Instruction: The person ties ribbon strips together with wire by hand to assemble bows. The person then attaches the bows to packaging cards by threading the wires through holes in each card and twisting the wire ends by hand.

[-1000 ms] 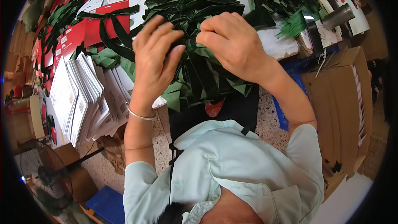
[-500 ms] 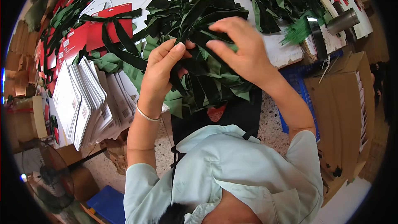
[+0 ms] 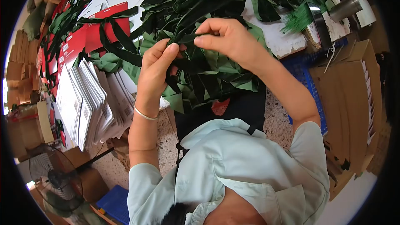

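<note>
A heap of dark green velvet ribbon [image 3: 216, 0], with lighter green undersides, lies on the table edge in front of my body. My left hand [image 3: 158, 64] is closed at the heap's near left side, thumb and fingers pinching a gathered ribbon. Just to its right, my right hand [image 3: 227, 41] pinches a dark ribbon strip between thumb and forefinger. The strip runs across to the left fingertips. What lies beneath the left fingers is partly hidden.
At left, stacked white cards [image 3: 85, 104] stand near red cards [image 3: 91, 35] with a ribbon bow on top. Green wire ties [image 3: 298, 18] and a metal cylinder [image 3: 346, 8] sit at the right. Beside me are a cardboard box [image 3: 341, 108], a blue crate [image 3: 310, 85] and a fan [image 3: 54, 175].
My right hand has moved left and its fingers, apart before, have closed on the ribbon strip. My left hand keeps its pinch. The view has shifted slightly.
</note>
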The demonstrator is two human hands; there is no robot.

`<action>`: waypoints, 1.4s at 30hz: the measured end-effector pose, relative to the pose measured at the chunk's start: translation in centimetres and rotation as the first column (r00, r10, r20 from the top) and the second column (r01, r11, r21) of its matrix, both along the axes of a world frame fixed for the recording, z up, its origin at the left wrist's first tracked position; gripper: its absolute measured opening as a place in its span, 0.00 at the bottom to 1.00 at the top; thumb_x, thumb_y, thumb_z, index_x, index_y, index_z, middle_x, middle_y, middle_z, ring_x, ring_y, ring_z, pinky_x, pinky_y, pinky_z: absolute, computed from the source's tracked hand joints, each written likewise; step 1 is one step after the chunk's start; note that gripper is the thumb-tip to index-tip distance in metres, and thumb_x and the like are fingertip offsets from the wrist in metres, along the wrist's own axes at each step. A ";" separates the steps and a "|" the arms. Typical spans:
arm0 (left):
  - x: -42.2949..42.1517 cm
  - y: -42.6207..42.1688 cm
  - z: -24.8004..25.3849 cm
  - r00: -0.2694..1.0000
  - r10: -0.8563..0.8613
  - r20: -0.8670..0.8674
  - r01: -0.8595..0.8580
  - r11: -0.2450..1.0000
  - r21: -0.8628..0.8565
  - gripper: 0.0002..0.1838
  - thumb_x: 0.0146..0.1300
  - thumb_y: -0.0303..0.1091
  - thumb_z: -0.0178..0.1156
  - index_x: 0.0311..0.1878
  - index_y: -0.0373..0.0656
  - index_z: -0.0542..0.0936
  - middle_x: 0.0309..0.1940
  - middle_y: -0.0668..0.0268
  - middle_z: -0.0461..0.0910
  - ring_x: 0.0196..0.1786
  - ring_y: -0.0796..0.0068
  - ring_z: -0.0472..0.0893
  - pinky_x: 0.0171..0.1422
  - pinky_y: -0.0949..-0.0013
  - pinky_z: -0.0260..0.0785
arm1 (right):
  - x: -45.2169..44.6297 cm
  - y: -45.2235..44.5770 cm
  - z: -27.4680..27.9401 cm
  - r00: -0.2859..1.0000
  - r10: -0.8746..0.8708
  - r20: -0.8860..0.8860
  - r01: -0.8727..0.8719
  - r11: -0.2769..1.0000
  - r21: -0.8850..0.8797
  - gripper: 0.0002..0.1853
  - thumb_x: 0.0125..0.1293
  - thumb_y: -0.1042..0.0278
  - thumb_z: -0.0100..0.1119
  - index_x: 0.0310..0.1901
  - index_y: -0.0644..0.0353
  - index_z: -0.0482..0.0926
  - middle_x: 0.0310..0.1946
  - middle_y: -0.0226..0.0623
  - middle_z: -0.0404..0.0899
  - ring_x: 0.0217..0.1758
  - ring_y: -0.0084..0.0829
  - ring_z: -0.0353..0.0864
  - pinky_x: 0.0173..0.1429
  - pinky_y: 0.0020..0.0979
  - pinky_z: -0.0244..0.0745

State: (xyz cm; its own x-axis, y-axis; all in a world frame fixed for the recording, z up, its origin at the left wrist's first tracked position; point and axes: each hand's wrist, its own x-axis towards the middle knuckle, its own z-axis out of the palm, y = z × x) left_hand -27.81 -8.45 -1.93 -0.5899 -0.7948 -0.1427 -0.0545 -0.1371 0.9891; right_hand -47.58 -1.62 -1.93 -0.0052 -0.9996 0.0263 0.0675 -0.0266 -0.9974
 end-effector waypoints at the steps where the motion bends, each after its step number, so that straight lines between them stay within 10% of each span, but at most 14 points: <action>1: -0.1 -0.2 -0.5 1.000 0.000 0.001 0.000 1.000 0.002 0.15 0.69 0.43 0.57 0.43 0.38 0.81 0.28 0.74 0.77 0.25 0.89 0.69 0.26 0.84 0.58 | 0.7 0.8 0.5 0.970 -0.063 -0.233 0.050 0.997 -0.061 0.09 0.63 0.68 0.63 0.40 0.64 0.79 0.26 0.24 0.75 0.26 0.15 0.69 0.30 0.20 0.63; 3: -0.3 -0.5 -1.2 0.998 -0.012 -0.060 0.012 1.000 -0.008 0.15 0.69 0.42 0.58 0.41 0.38 0.81 0.27 0.75 0.76 0.25 0.90 0.67 0.25 0.83 0.56 | 2.0 1.4 -0.6 0.737 -0.379 -0.559 0.030 0.846 -0.533 0.10 0.59 0.71 0.64 0.41 0.63 0.78 0.30 0.39 0.77 0.29 0.36 0.77 0.33 0.32 0.71; 20: -0.5 -0.4 -1.2 0.998 0.017 -0.067 -0.009 0.993 0.114 0.13 0.68 0.40 0.58 0.40 0.38 0.81 0.29 0.71 0.78 0.23 0.89 0.67 0.23 0.82 0.55 | 0.2 0.8 -2.7 0.226 -0.789 -0.571 -0.072 0.571 -0.818 0.10 0.52 0.74 0.59 0.38 0.55 0.75 0.29 0.30 0.68 0.31 0.30 0.74 0.35 0.30 0.70; 26: -0.1 -0.5 -0.7 0.987 0.035 -0.156 -0.007 0.984 0.179 0.14 0.69 0.41 0.57 0.40 0.38 0.80 0.31 0.67 0.80 0.22 0.85 0.69 0.23 0.81 0.59 | 4.0 2.9 -2.5 0.602 -0.601 -0.526 0.006 0.662 -0.749 0.13 0.55 0.72 0.66 0.43 0.61 0.78 0.40 0.39 0.77 0.41 0.40 0.78 0.46 0.37 0.74; 30: 0.0 -0.3 -0.6 0.977 0.027 -0.213 0.019 0.977 0.213 0.14 0.69 0.41 0.56 0.41 0.37 0.80 0.32 0.65 0.80 0.20 0.81 0.69 0.23 0.80 0.58 | 4.5 2.3 -3.7 0.852 -0.351 -0.388 0.199 0.903 -0.381 0.12 0.60 0.70 0.65 0.43 0.63 0.76 0.39 0.39 0.78 0.39 0.36 0.79 0.42 0.32 0.76; 32: 0.1 -0.7 -0.7 0.978 0.020 -0.208 0.019 0.983 0.185 0.15 0.69 0.41 0.56 0.42 0.37 0.80 0.32 0.65 0.80 0.19 0.81 0.69 0.22 0.80 0.58 | 4.0 2.5 -3.6 0.999 0.016 0.037 -0.022 0.988 0.152 0.10 0.61 0.72 0.64 0.42 0.64 0.75 0.38 0.36 0.79 0.37 0.32 0.80 0.39 0.28 0.76; 33: 0.2 -0.9 -0.9 0.978 0.015 -0.206 0.018 0.987 0.157 0.15 0.69 0.40 0.56 0.42 0.36 0.80 0.32 0.64 0.81 0.19 0.81 0.69 0.22 0.80 0.57 | 3.9 2.7 -2.8 0.995 -0.055 -0.078 0.063 0.993 0.103 0.10 0.58 0.77 0.63 0.41 0.63 0.75 0.35 0.37 0.77 0.34 0.33 0.80 0.35 0.26 0.74; 35: 0.4 -1.7 -1.9 0.977 0.047 -0.208 -0.014 0.987 0.159 0.15 0.69 0.40 0.55 0.42 0.36 0.80 0.32 0.64 0.81 0.19 0.81 0.69 0.22 0.80 0.57 | 3.6 3.1 -2.0 0.758 -0.421 -0.498 0.161 0.861 -0.482 0.12 0.52 0.80 0.63 0.39 0.61 0.76 0.31 0.37 0.75 0.33 0.35 0.78 0.34 0.30 0.71; 37: 0.4 -1.8 -2.0 0.978 0.105 -0.181 -0.073 0.981 0.178 0.15 0.70 0.40 0.55 0.42 0.36 0.80 0.31 0.65 0.81 0.19 0.83 0.70 0.21 0.81 0.56 | 3.9 3.8 -1.0 0.420 -0.655 -0.628 -0.165 0.626 -0.762 0.11 0.47 0.70 0.63 0.36 0.55 0.77 0.27 0.32 0.70 0.27 0.33 0.73 0.32 0.33 0.65; 42: -0.1 -1.8 -2.1 0.986 0.112 -0.122 -0.087 0.976 0.198 0.14 0.69 0.40 0.55 0.42 0.38 0.80 0.30 0.68 0.82 0.21 0.87 0.73 0.22 0.83 0.58 | 7.8 8.4 -3.6 0.015 -0.325 -0.945 -0.655 0.711 -0.255 0.06 0.49 0.67 0.56 0.28 0.58 0.76 0.28 0.31 0.70 0.35 0.29 0.72 0.41 0.27 0.65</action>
